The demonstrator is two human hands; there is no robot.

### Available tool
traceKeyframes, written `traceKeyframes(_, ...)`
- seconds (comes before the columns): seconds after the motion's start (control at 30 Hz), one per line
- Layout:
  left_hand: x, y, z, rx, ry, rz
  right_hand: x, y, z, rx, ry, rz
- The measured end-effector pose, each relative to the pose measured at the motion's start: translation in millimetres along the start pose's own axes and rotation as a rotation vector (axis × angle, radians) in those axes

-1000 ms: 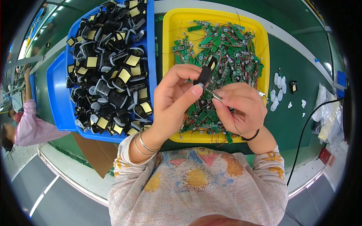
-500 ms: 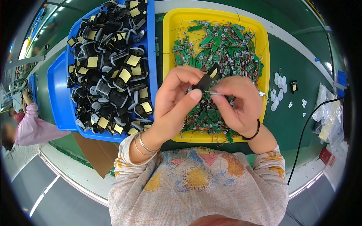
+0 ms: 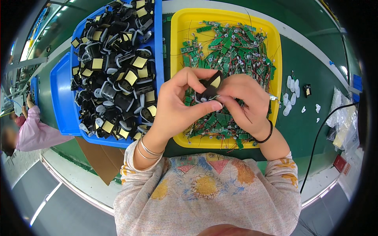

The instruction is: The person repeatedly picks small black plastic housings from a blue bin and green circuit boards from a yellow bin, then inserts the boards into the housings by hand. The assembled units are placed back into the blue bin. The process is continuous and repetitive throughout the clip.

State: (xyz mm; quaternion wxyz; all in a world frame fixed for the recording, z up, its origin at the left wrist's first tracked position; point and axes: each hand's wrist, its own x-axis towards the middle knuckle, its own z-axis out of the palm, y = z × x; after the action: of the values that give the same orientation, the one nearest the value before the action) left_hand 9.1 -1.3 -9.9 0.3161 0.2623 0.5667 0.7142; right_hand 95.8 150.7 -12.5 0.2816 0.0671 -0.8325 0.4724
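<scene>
Above the yellow tray (image 3: 275, 59), both hands' grip, left hand (image 3: 177, 106) and right hand (image 3: 246, 102), clamps the black part (image 3: 208, 88).

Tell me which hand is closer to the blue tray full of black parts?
Left. The left hand is just beside the blue tray, near its right wall. The right hand is farther off, over the yellow tray.

Small black part (image 3: 208, 89), yellow pad, tilted, btwn hands.
</scene>
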Motion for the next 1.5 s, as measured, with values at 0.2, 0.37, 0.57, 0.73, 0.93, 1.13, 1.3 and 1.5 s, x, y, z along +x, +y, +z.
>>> traceKeyframes(0.2,1,4,-1,0.100,-0.009,0.021,0,0,0,-0.012,-0.022,-0.029)
traceKeyframes(0.37,2,6,-7,0.256,-0.031,0.044,0,2,0,-0.019,-0.010,-0.021)
traceKeyframes(0.57,-2,5,-6,0.366,0.013,0.172,0,0,1,-0.025,-0.023,-0.044)
traceKeyframes(0.73,-4,5,-7,0.344,0.010,0.214,1,1,2,-0.054,-0.023,-0.079)
traceKeyframes(0.93,2,7,-5,0.384,-0.002,0.150,6,0,-6,-0.013,-0.098,0.020)
traceKeyframes(1.13,5,5,-3,0.572,0.092,0.273,-5,1,-1,0.559,-0.006,0.458)
traceKeyframes(1.3,2,10,-1,-0.010,0.095,-0.108,-4,-1,-4,0.806,-0.070,0.590)
traceKeyframes(1.5,5,6,-2,-0.191,-0.089,-0.252,-5,0,-5,0.931,-0.066,0.688)
